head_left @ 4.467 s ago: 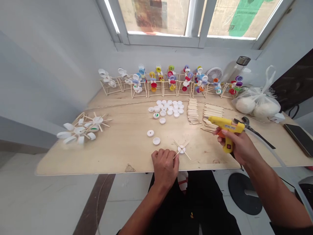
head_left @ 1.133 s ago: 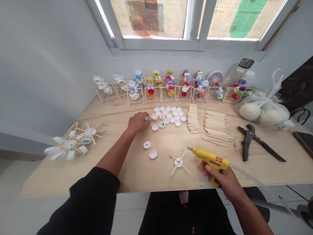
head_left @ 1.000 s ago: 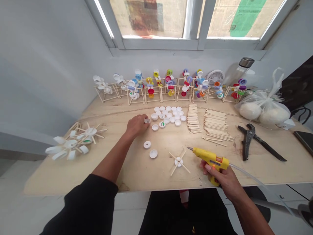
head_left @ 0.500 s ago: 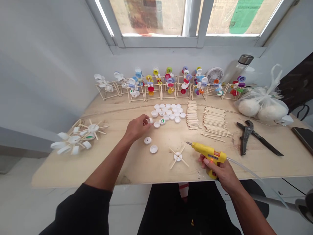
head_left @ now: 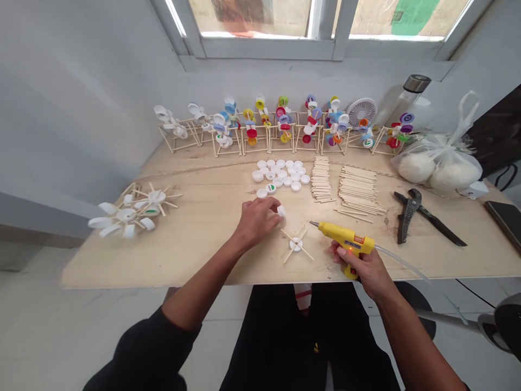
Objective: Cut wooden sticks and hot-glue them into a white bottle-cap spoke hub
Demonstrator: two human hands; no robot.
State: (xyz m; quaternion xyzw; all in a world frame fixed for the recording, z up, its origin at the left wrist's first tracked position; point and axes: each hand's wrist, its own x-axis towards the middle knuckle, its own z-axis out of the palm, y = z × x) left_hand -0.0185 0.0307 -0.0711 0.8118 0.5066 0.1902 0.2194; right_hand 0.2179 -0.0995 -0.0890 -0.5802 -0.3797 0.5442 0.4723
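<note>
My left hand (head_left: 256,220) pinches a white bottle cap (head_left: 281,210) just above the wooden table (head_left: 195,244), left of a small star of thin sticks glued on a white cap (head_left: 297,245). My right hand (head_left: 360,266) grips a yellow glue gun (head_left: 344,243) near the table's front edge, its nozzle pointing left toward the stick star. A cluster of loose white caps (head_left: 280,176) lies farther back at the middle.
Two piles of wooden sticks (head_left: 352,187) lie right of the caps, with black pliers (head_left: 407,217) beyond. A row of cap-and-stick models (head_left: 280,127) lines the wall. Finished stick wheels (head_left: 132,209) sit at left, a plastic bag (head_left: 437,165) and a phone (head_left: 504,217) at right.
My left hand picked a white cap from the cluster and carried it toward me, to beside the stick star. The glue gun has stayed beside the star in my right hand.
</note>
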